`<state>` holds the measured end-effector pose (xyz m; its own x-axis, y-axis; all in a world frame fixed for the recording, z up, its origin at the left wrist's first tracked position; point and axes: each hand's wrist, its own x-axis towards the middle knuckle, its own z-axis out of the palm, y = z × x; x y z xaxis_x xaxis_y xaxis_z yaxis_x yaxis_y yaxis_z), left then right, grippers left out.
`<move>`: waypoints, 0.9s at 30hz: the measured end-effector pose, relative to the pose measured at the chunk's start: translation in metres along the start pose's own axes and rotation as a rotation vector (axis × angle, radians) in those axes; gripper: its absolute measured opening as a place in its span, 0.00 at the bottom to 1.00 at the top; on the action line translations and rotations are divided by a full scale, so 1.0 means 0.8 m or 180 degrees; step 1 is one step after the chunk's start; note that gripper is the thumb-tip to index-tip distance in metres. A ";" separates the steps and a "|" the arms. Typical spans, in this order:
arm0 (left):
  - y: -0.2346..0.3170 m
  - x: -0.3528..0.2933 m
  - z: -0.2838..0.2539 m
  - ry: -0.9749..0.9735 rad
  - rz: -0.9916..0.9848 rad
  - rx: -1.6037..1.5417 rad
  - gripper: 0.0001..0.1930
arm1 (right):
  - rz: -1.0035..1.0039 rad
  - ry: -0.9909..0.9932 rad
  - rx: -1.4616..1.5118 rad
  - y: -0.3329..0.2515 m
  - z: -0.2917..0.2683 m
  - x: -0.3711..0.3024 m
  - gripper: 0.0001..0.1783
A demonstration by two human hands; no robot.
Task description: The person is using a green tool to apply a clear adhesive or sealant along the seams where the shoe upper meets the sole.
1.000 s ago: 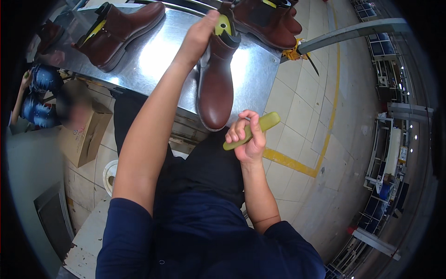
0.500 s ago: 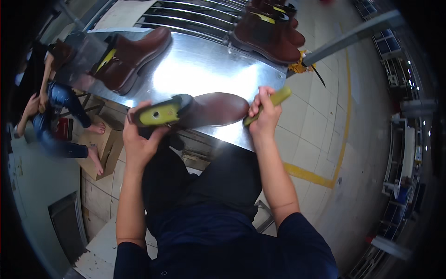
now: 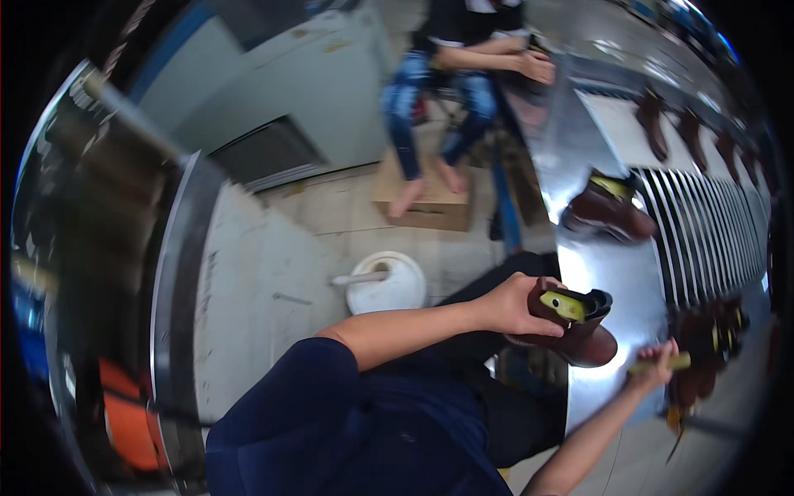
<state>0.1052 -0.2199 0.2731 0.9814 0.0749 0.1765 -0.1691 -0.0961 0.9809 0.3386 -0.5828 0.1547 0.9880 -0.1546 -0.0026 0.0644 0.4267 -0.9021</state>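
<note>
My left hand (image 3: 511, 304) is closed around the upper shaft of a brown ankle boot (image 3: 592, 345), with a yellow-green patch showing at its opening. The boot is held over the near edge of a shiny metal bench (image 3: 589, 405), its toe toward my right hand. Gripped in my right hand (image 3: 653, 372) is a short yellow-green bar (image 3: 681, 362), apart from the boot; its working end cannot be made out. Another brown boot (image 3: 608, 213) rests on the bench farther off.
Several brown boots (image 3: 699, 376) stand beyond my right hand. Metal rollers (image 3: 703, 240) adjoin the bench. A co-worker (image 3: 475, 62) sits at the far end, feet on a cardboard box (image 3: 447, 217). A white bucket (image 3: 408, 293) with a stick in it is on the floor.
My view has swung left, bringing the bucket and grey cabinet into sight. The boot now tilts more upright in my left hand, and my right hand with the bar is farther from its toe.
</note>
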 end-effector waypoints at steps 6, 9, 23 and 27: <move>0.153 -0.124 -0.134 0.2222 -0.0337 0.1512 0.30 | -0.0062 -0.0148 -0.0436 0.007 -0.020 0.020 0.20; 0.232 -0.201 -0.169 0.3985 0.0454 0.2254 0.20 | -0.0063 -0.0219 -0.0464 0.010 -0.024 0.025 0.21; 0.372 -0.536 -0.356 0.9133 -0.1017 0.4498 0.31 | -0.0240 -0.0155 -0.0802 0.009 -0.026 0.032 0.17; 0.419 -0.648 -0.426 0.8315 -0.0622 0.3159 0.31 | -0.0276 -0.0132 -0.0829 0.006 -0.025 0.029 0.16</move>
<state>-0.4914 0.0474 0.5382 -0.8230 0.2448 0.5127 0.5257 -0.0138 0.8505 0.3593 -0.6019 0.1416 0.9856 -0.1415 0.0922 0.1159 0.1693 -0.9787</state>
